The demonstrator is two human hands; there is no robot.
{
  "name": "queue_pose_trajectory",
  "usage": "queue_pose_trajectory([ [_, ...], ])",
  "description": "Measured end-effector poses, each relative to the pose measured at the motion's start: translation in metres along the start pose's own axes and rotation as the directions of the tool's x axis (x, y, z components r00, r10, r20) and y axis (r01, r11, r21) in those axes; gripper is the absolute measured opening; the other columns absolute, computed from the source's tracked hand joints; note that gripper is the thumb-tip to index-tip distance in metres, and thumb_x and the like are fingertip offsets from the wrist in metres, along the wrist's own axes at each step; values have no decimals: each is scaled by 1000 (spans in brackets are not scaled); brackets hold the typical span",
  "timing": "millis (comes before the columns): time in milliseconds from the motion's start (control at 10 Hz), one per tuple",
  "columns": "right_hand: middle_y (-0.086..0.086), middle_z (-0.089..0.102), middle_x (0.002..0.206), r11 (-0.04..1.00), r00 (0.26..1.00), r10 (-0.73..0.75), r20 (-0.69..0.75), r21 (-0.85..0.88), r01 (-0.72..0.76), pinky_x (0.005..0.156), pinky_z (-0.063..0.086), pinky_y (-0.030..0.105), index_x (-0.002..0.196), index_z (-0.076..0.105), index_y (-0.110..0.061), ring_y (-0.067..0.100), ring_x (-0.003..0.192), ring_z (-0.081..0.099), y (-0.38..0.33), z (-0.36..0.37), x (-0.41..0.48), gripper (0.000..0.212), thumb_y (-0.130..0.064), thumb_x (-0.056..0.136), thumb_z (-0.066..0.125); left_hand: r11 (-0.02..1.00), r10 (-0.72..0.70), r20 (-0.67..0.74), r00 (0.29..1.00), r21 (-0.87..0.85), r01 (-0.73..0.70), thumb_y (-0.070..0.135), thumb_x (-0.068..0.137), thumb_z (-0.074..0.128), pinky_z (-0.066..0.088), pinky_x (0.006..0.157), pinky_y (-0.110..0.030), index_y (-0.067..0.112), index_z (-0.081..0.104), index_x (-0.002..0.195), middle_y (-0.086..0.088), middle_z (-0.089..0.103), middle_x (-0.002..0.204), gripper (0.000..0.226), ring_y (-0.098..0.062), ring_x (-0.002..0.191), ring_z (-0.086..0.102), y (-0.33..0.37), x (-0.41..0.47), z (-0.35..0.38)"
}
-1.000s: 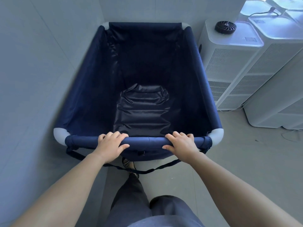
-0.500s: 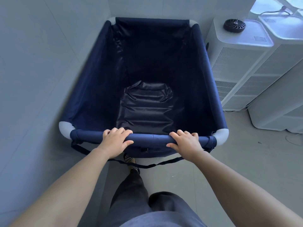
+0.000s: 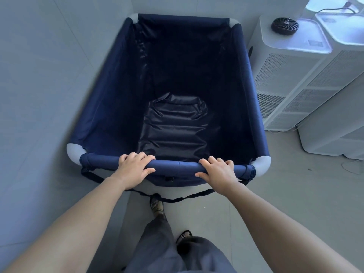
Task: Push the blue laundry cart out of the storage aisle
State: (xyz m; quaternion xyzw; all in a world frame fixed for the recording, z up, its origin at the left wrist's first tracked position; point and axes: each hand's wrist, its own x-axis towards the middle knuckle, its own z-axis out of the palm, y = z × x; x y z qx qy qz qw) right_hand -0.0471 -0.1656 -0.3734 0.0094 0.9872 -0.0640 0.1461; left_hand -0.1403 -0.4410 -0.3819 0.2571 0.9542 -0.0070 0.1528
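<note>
The blue laundry cart [image 3: 110, 91] fills the middle of the head view, a deep navy fabric bin with grey corner caps. Inside it I see only a shiny dark liner on the bottom. Its padded near rail [image 3: 175, 166] runs across in front of me. My left hand [image 3: 134, 169] is wrapped over the left part of that rail. My right hand [image 3: 218, 170] grips the right part. Both arms are stretched forward. A dark strap hangs below the rail.
A grey tiled wall [image 3: 39, 85] runs close along the cart's left side and another wall stands behind its far end. White tower appliances [image 3: 285, 79] stand just right of the cart, one with a small black fan [image 3: 284, 26] on top. Grey floor [image 3: 295, 184] lies at right.
The cart and both hands sit slightly farther right and higher in view than a second ago; the appliances have shifted right. Both hands keep their hold on the rail.
</note>
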Motion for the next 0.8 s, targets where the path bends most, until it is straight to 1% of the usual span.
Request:
queue_pose_trajectory([
  [200,-2,52,108,1000,1000,18,16,25,-19,88,31,39,121,43,-29,21,99,48,-1,-1,1,45,-61,91,32,1000,-5,-19,1000,-13,5,52,95,36,27,99,-36,36,40,132,9,51,120,41,-17,111,46,2,-4,-3],
  [300,-2,52,108,998,999,39,5,52,-40,92,30,40,120,44,-28,21,101,48,-2,-1,-1,45,-61,91,34,998,-14,-3,1000,-58,14,53,94,34,27,102,-37,38,39,131,10,52,123,40,-17,115,46,4,-6,-7],
  [400,-2,50,114,996,998,44,-33,84,-41,99,30,42,122,45,-27,21,106,46,-4,1,-4,46,-59,91,36,993,-32,19,999,-116,34,55,93,33,24,107,-40,40,34,137,11,47,132,46,-16,125,41,6,-8,-12],
  [500,-3,49,121,994,995,33,-93,109,-23,102,31,41,126,45,-25,20,113,45,-6,-2,-8,47,-57,91,39,991,-45,-25,999,-129,42,54,94,33,22,111,-41,40,30,141,9,40,142,49,-15,133,34,13,-15,-15],
  [600,-3,48,125,993,989,8,-148,117,9,100,33,38,128,45,-23,20,117,44,-10,-5,-13,48,-55,91,42,992,-37,-87,995,-126,26,51,94,36,22,113,-42,38,29,143,6,34,147,51,-16,136,30,24,-26,-15],
  [700,-3,48,126,990,983,14,-183,143,12,99,34,36,128,45,-21,20,118,44,-19,-9,-26,47,-52,92,44,991,-21,-154,988,-135,0,49,95,37,23,113,-40,37,32,142,5,36,147,49,-16,136,31,37,-43,-18],
  [800,-2,50,126,989,972,-2,-236,144,37,98,35,36,128,45,-19,21,117,45,-28,-8,-41,48,-50,91,45,994,-14,-243,970,-106,-12,46,95,37,27,111,-39,34,39,139,5,42,143,45,-15,132,37,46,-60,-21],
])
